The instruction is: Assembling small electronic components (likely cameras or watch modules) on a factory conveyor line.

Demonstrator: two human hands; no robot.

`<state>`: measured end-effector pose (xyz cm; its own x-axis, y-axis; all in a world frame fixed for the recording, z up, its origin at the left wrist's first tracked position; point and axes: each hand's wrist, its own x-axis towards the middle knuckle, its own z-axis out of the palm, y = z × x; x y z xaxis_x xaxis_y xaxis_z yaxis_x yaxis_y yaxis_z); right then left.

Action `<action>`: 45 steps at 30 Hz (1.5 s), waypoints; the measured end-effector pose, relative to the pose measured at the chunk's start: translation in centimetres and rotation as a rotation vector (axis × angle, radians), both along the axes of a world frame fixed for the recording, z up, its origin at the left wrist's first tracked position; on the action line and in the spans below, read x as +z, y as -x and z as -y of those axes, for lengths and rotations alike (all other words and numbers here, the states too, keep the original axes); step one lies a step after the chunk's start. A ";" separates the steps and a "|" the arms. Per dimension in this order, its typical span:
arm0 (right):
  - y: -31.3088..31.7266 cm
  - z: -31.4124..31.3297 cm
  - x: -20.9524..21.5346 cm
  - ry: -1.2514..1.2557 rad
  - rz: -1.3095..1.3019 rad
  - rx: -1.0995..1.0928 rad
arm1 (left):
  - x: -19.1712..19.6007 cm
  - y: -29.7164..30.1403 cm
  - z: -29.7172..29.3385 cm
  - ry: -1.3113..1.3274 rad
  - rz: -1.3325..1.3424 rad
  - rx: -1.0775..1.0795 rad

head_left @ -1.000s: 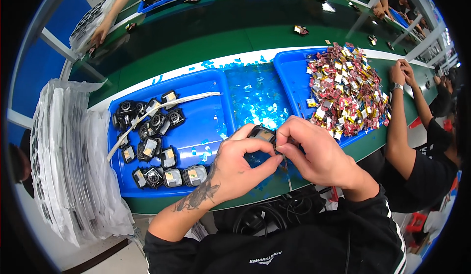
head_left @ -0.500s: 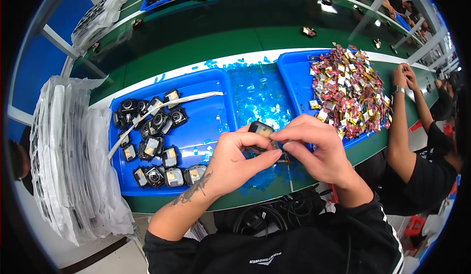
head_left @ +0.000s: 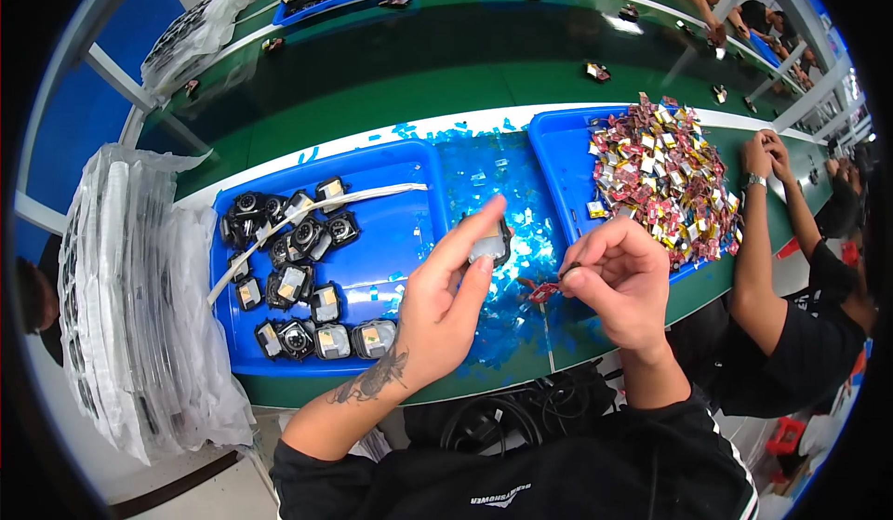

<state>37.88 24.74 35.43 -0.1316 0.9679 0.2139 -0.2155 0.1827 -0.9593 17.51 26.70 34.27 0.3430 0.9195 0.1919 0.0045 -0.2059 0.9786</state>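
Observation:
My left hand [head_left: 439, 313] holds a black watch-like case [head_left: 503, 244] between thumb and fingers, with its pale grey pad facing up. To the right of it, and apart from it, my right hand [head_left: 621, 283] is closed in a pinch on a small dark piece [head_left: 570, 269]. Just below those fingertips shows a small red circuit board [head_left: 540, 291]; whether it hangs from the pinched piece or lies on the bench I cannot tell. Under both hands the green bench is strewn with blue film scraps [head_left: 532, 227].
At left, a blue tray [head_left: 430, 171] holds several black watch-like units [head_left: 307, 234] and a pale strip [head_left: 377, 192]. At right, another blue tray [head_left: 549, 134] carries a heap of red boards with silver and yellow parts [head_left: 665, 171]. Wrapped stacked sheets [head_left: 130, 306] stand far left. A co-worker's arms [head_left: 758, 250] are at right.
My hands have drawn apart. The left moved slightly left with the case, its fingers now straighter; the right moved right with the pinched piece. A red board has come into view below it.

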 end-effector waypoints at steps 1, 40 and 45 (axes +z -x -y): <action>0.3 0.0 0.2 0.018 0.057 -0.043 | 0.3 -0.6 0.2 0.111 0.163 0.035; 2.5 -0.4 3.1 -0.242 0.518 -0.197 | -0.1 -0.3 1.8 0.110 0.264 -0.306; 2.5 -1.0 2.4 -0.248 0.491 -0.149 | -0.5 -0.4 1.7 0.041 0.220 -0.282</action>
